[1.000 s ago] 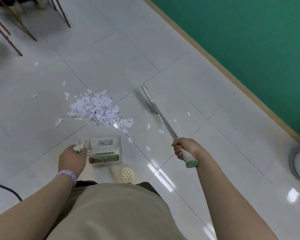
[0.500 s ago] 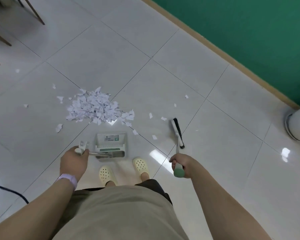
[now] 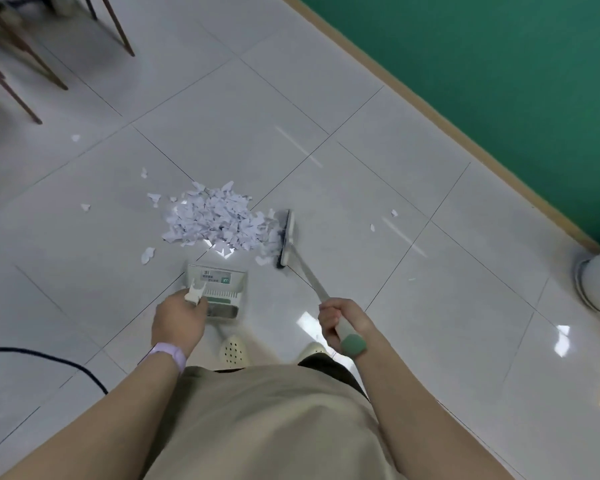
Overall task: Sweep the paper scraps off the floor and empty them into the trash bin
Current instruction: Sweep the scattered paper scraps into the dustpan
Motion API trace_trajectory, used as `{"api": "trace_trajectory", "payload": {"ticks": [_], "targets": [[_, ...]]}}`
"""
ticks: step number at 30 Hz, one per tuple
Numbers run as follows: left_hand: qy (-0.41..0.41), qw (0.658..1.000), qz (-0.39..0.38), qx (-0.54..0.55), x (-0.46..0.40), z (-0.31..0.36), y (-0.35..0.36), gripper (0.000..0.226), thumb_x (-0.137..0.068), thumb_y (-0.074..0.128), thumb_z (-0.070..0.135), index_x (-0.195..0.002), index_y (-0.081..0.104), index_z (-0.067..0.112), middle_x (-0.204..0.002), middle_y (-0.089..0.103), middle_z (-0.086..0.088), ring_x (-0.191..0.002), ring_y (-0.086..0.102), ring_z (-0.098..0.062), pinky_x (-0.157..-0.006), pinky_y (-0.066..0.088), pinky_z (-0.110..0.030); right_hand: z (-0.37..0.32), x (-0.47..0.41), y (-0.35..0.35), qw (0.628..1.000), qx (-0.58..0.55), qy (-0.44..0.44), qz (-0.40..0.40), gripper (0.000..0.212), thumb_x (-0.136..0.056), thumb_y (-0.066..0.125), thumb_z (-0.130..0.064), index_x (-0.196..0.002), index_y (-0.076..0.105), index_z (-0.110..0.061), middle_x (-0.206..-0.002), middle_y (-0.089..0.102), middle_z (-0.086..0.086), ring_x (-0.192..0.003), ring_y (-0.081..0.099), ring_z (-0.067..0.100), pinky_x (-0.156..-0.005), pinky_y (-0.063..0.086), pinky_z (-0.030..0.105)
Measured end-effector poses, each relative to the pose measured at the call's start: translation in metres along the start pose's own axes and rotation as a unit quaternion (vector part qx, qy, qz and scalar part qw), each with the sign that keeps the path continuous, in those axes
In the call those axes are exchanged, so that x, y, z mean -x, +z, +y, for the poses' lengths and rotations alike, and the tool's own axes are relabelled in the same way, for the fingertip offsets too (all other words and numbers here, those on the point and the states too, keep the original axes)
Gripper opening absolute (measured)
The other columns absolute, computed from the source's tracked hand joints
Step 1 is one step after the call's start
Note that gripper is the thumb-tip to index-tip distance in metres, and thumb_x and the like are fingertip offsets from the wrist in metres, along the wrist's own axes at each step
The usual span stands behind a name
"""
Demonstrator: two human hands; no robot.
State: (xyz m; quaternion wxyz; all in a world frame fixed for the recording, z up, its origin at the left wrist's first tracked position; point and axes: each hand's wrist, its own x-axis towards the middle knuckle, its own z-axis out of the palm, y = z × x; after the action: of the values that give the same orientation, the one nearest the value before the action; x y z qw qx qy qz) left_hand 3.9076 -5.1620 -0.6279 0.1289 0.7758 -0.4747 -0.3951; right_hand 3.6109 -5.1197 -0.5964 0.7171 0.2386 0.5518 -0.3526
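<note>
Most paper scraps [image 3: 219,221] sit heaped mid-frame; my right hand [image 3: 343,320] grips the broom [image 3: 288,237] at the heap's right edge, my left hand [image 3: 179,320] grips the dustpan [image 3: 219,289] handle. Dustpan looks empty. Next, I'd push scraps toward its mouth. No trash bin visible.

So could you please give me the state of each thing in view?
Pile: heaped on the floor, not in the dustpan.
Stray scraps: scattered around the pile.
Broom: head against the pile's right edge.
Dustpan: on the floor, no scraps visible inside.
Left hand: grips the dustpan handle.
Right hand: grips the broom handle.
</note>
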Motion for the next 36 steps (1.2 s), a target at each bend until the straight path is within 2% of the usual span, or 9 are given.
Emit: {"api": "trace_trajectory", "payload": {"ticks": [3,8,14,17,21,26,31,34,36], "targets": [[0.013,1.000,-0.020,0.016,-0.006,0.019,0.009,0.026,-0.093,0.060,0.020,-0.069,0.063,0.010,-0.065,0.062,-0.007,-0.062,0.057,-0.027,-0.053,0.040,-0.028,-0.010,0.016,-0.012,1.000,-0.016,-0.024,0.005,0.026,-0.086,0.050,0.003,-0.074,0.037,-0.017,-0.050,0.031,-0.005,-0.033,0.033,0.007,-0.031,0.034,0.016],[0.063,0.996,-0.052,0.018,-0.012,0.063,0.033,0.028,-0.092,0.062,0.020,-0.065,0.056,0.016,-0.063,0.059,-0.004,-0.060,0.053,-0.025,-0.050,0.033,-0.027,-0.036,0.040,-0.042,0.992,-0.058,-0.092,0.055,0.023,-0.090,0.052,0.001,-0.079,0.040,-0.015,-0.050,0.036,-0.002,-0.034,0.037,0.009,-0.033,0.040,0.017],[0.086,0.994,-0.059,0.033,0.002,0.109,0.079,0.023,-0.094,0.064,0.023,-0.074,0.058,0.016,-0.062,0.059,0.000,-0.058,0.052,-0.016,-0.051,0.034,-0.023,-0.084,0.062,-0.142,0.978,-0.179,-0.091,0.048,0.014,-0.097,0.053,-0.011,-0.084,0.047,-0.008,-0.052,0.041,0.000,-0.032,0.042,0.008,-0.029,0.039,0.018],[0.100,0.992,-0.073,0.010,0.007,0.131,0.110,0.025,-0.094,0.064,0.027,-0.072,0.060,0.016,-0.065,0.062,-0.003,-0.062,0.055,-0.017,-0.054,0.038,-0.025,-0.121,0.067,-0.204,0.974,-0.174,-0.108,0.100,0.019,-0.099,0.048,-0.008,-0.081,0.041,-0.012,-0.046,0.035,-0.001,-0.029,0.036,0.007,-0.027,0.034,0.016],[0.100,0.992,-0.078,-0.020,0.018,0.165,0.159,0.027,-0.094,0.064,0.029,-0.072,0.061,0.016,-0.067,0.063,-0.006,-0.070,0.060,-0.032,-0.061,0.045,-0.032,-0.176,0.068,-0.270,0.968,-0.161,-0.115,0.157,0.025,-0.097,0.055,-0.010,-0.082,0.036,-0.015,-0.050,0.029,-0.004,-0.029,0.034,0.007,-0.028,0.033,0.015],[0.076,0.993,-0.067,-0.054,0.050,0.201,0.225,0.021,-0.095,0.063,0.030,-0.081,0.064,0.014,-0.069,0.063,-0.002,-0.069,0.058,-0.028,-0.061,0.041,-0.031,-0.238,0.054,-0.330,0.970,-0.070,-0.064,0.222,0.021,-0.095,0.058,-0.014,-0.087,0.039,-0.016,-0.047,0.032,-0.005,-0.030,0.037,0.007,-0.029,0.032,0.015],[0.041,0.994,-0.027,-0.094,0.065,0.206,0.253,0.026,-0.095,0.063,0.036,-0.081,0.064,0.014,-0.070,0.065,-0.006,-0.070,0.060,-0.033,-0.065,0.048,-0.036,-0.245,0.030,-0.285,0.976,0.143,0.010,0.163,0.019,-0.091,0.061,-0.011,-0.083,0.045,-0.015,-0.041,0.037,-0.001,-0.033,0.038,0.013,-0.039,0.039,0.020],[0.027,0.994,0.005,-0.104,0.076,0.207,0.261,0.029,-0.095,0.062,0.037,-0.082,0.064,0.012,-0.069,0.065,-0.008,-0.069,0.058,-0.035,-0.064,0.044,-0.035,-0.218,0.016,-0.235,0.977,0.178,0.057,0.106,0.009,-0.093,0.052,-0.002,-0.096,0.047,-0.008,-0.049,0.040,0.001,-0.041,0.040,0.014,-0.041,0.042,0.022],[0.012,0.995,0.025,-0.098,0.080,0.209,0.263,0.031,-0.095,0.061,0.038,-0.079,0.064,0.012,-0.067,0.065,-0.009,-0.067,0.059,-0.035,-0.063,0.046,-0.037,-0.201,0.011,-0.211,0.974,0.193,0.082,0.081,0.007,-0.093,0.048,-0.001,-0.093,0.046,-0.007,-0.049,0.039,0.002,-0.040,0.040,0.015,-0.042,0.044,0.022]]}}
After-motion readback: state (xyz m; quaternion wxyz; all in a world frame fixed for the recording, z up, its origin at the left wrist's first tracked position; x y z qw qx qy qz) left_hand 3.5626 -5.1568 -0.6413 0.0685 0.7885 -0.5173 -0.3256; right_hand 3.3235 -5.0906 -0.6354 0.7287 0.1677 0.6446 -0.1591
